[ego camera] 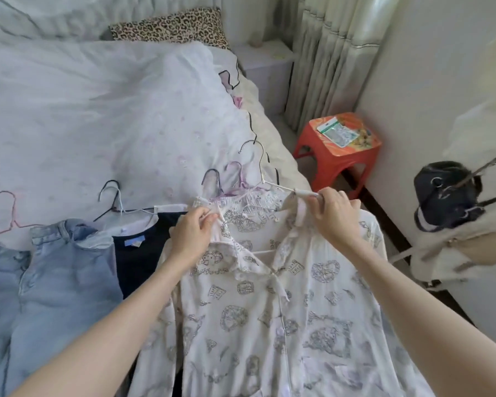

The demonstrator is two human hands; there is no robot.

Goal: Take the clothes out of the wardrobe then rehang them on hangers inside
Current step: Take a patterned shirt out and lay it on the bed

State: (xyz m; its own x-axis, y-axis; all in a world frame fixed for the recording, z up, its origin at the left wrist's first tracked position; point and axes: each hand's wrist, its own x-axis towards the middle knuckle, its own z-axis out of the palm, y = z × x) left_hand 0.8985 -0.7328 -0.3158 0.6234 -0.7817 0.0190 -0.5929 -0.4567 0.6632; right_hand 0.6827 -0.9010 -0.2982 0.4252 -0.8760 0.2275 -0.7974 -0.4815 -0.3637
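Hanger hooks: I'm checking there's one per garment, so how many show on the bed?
5: a pink hook far left, a black hook, a dark hook, a lilac hook, and a silver hook above the printed shirt. More may be hidden.

White cartoon-print shirt (269, 296), light-blue jeans (60, 270), red stool (335, 156), leopard-print pillow (169, 25)

Matt printed cotton-like shirt (269, 296), shiny metal hanger (262, 164), faded denim jeans (66, 270), glossy red plastic stool (337, 156)
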